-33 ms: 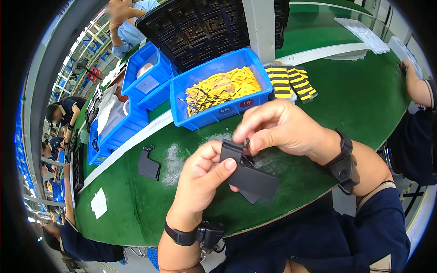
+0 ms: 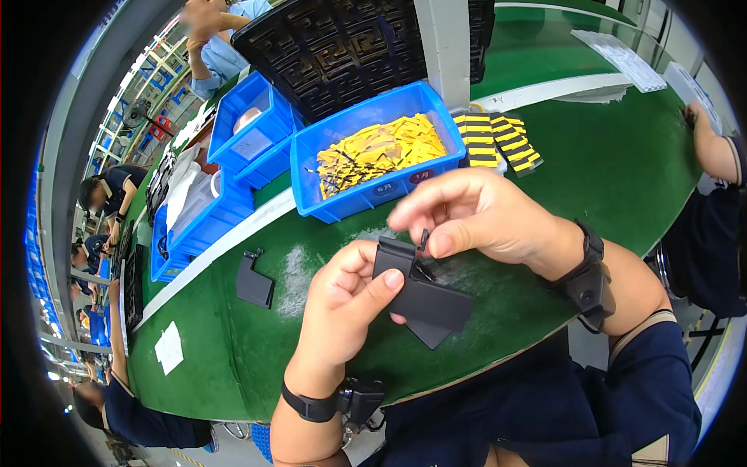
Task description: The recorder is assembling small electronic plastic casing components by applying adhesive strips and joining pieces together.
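Note:
My left hand grips a flat black plastic part over the near edge of the green table, thumb pressed on its face. My right hand pinches a small thin black piece between thumb and forefinger, right at the part's upper edge. Whether the small piece is seated in the part I cannot tell. Both wrists wear black straps.
A blue bin of yellow and black strips sits just beyond my hands, with a striped stack to its right. Another black part lies left. More blue bins, a black tray, white paper and a co-worker's arm surround them.

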A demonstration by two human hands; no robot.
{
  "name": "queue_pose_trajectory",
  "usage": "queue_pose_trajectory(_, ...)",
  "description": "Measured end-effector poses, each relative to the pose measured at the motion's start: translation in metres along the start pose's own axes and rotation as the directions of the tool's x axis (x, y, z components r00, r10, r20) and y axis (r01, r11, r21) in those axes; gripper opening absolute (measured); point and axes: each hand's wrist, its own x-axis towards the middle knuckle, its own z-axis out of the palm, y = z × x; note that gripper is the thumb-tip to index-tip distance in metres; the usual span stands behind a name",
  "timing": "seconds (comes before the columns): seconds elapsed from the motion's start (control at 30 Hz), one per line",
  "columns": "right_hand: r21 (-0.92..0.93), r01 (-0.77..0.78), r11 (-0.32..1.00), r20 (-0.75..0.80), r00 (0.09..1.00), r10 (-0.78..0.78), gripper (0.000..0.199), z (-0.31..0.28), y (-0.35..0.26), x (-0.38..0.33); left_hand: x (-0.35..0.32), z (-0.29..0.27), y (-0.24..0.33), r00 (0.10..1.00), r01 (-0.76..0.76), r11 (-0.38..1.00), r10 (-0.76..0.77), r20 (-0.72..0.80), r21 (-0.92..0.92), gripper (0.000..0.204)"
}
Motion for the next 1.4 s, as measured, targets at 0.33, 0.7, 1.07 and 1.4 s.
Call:
queue_pose_trajectory(0.33, -0.798, 0.215, 0.562, 0.050, 0.955, -0.294, 0.011, 0.004, -0.002, -0.005, -0.003, 0.019, 0.002, 0.979, 0.078, 0.873, 0.025, -0.204, 0.481, 0.011)
queue_pose_trajectory(0.7, -0.946, 0.273, 0.174, 0.177, 0.885, -0.431, 0.008, 0.012, 0.010, -0.008, -0.002, 0.025, -0.002, 0.979, 0.134, 0.892, -0.050, -0.199, 0.432, 0.014)
queue_pose_trajectory(1.07, -0.893, 0.301, 0.335, 0.141, 0.893, -0.427, 0.013, 0.010, 0.013, -0.008, -0.002, 0.017, -0.004, 0.979, 0.129, 0.933, -0.066, -0.192, 0.337, 0.016)
queue_pose_trajectory(1.4, -0.887, 0.280, 0.367, 0.140, 0.921, -0.363, 0.011, 0.005, 0.011, -0.005, -0.001, 0.015, -0.005, 0.977, 0.152, 0.919, -0.082, -0.199, 0.365, 0.016)
